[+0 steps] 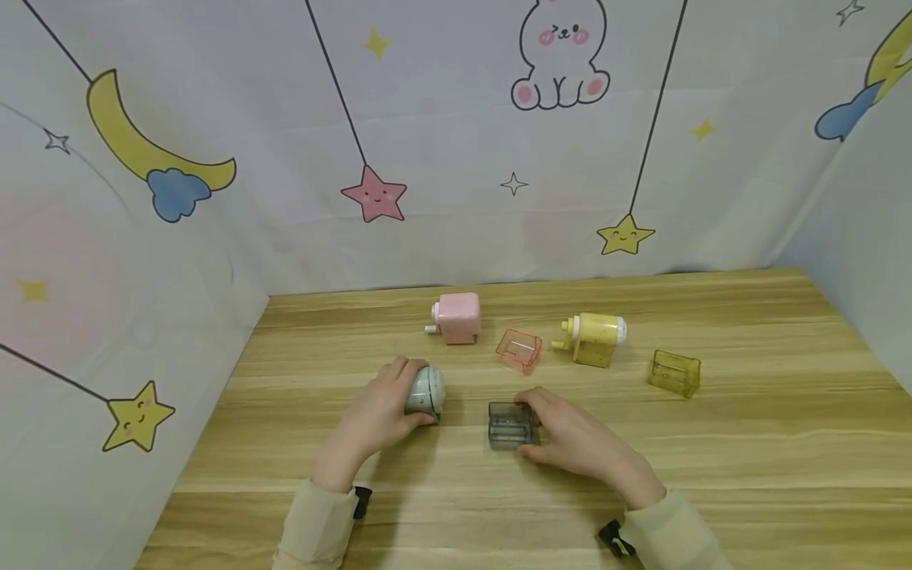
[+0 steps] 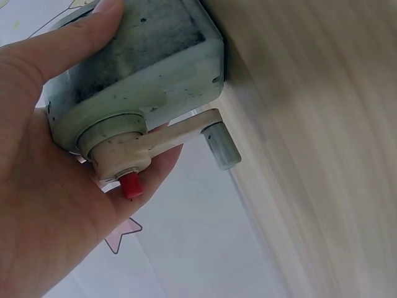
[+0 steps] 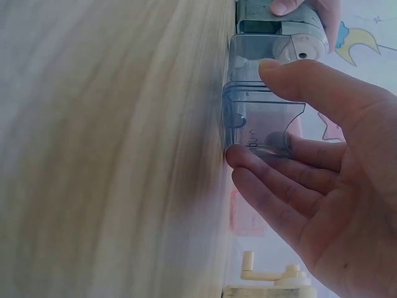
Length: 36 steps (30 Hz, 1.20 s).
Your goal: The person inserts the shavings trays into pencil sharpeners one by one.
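My left hand [image 1: 378, 413] grips a pale green crank pencil sharpener [image 1: 424, 389] from its left side, with the thumb across one face. In the left wrist view the sharpener's crank [image 2: 177, 135] sticks out, with a grey-green knob and a red tip at its hub. To the right, my right hand [image 1: 573, 434] holds a clear grey shavings drawer [image 1: 509, 434] between thumb and fingers, low at the tabletop. The right wrist view shows the drawer [image 3: 263, 118] lined up before the sharpener [image 3: 279, 18], whose end has a round hole.
Behind my hands stand a pink crank sharpener [image 1: 459, 317] and a yellow one [image 1: 597, 339]. A clear red drawer [image 1: 519, 350] lies between them, and a clear yellow drawer [image 1: 674, 373] sits farther right. A printed curtain [image 1: 456, 245] closes off the table's [image 1: 321, 332] back edge.
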Motion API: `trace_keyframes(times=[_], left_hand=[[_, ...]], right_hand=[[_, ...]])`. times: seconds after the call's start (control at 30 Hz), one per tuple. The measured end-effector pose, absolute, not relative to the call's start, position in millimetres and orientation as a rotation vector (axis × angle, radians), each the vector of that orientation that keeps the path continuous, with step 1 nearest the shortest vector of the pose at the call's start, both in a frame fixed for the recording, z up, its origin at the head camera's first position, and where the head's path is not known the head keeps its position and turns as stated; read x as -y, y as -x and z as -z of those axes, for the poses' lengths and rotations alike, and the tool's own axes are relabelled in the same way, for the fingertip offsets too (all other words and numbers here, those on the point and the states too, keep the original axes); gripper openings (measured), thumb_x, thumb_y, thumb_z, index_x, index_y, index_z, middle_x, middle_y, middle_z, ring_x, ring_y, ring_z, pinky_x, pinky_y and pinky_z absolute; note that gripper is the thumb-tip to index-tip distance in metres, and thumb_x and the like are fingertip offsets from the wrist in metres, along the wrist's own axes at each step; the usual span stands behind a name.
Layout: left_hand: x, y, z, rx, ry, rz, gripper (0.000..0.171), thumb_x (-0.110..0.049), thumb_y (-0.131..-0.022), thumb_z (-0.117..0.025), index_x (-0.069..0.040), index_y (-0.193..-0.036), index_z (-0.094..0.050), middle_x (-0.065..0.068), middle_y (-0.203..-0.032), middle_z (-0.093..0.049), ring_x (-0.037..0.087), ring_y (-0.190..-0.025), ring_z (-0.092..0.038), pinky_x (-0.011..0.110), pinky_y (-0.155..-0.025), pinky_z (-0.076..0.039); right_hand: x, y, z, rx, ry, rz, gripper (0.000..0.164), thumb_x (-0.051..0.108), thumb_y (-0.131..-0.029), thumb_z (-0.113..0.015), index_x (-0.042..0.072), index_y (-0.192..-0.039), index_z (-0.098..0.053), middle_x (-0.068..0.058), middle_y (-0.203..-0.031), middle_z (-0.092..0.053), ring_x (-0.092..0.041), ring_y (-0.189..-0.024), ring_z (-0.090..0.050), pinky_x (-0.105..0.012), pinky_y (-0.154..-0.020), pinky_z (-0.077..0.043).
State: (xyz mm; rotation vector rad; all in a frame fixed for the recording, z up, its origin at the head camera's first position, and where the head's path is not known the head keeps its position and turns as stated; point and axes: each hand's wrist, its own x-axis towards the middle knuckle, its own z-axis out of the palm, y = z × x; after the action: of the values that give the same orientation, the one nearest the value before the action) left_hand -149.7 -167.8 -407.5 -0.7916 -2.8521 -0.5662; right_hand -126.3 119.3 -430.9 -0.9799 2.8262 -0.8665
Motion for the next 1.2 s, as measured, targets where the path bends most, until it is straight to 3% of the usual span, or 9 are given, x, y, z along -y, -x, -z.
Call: trace_keyframes(times=[0.27, 1.2], left_hand=[[163.0, 148.9, 408.6, 2.878, 0.791, 0.552, 0.066, -0.029, -0.066, -0.079, -0.012, -0.119, -0.045, 0.005, -0.107, -0.051, 0.019, -0.096, -0.047, 0.043, -0.081, -0.049], [155.5, 145.2, 407.5, 2.868, 0.827, 0.532, 0.067, -0.030, -0.065, -0.079, -0.012, -0.120, -0.045, 0.005, -0.106, -0.052, 0.017, -0.093, -0.047, 0.040, -0.078, -0.050]], right_hand=[[-121.4, 127.5, 430.6, -2.821, 0.940, 0.871, 0.063, 0.033, -0.072, -0.073, 0.004, -0.122, -0.047, -0.008, -0.112, -0.057, -0.015, -0.094, -0.052, -0.039, -0.081, -0.050], [-118.6, 127.9, 431.4, -2.831, 0.915, 0.877, 0.061, 0.031, -0.071, -0.073, 0.004, -0.120, -0.048, -0.010, -0.112, -0.057, -0.014, -0.091, -0.053, -0.038, -0.078, -0.051]])
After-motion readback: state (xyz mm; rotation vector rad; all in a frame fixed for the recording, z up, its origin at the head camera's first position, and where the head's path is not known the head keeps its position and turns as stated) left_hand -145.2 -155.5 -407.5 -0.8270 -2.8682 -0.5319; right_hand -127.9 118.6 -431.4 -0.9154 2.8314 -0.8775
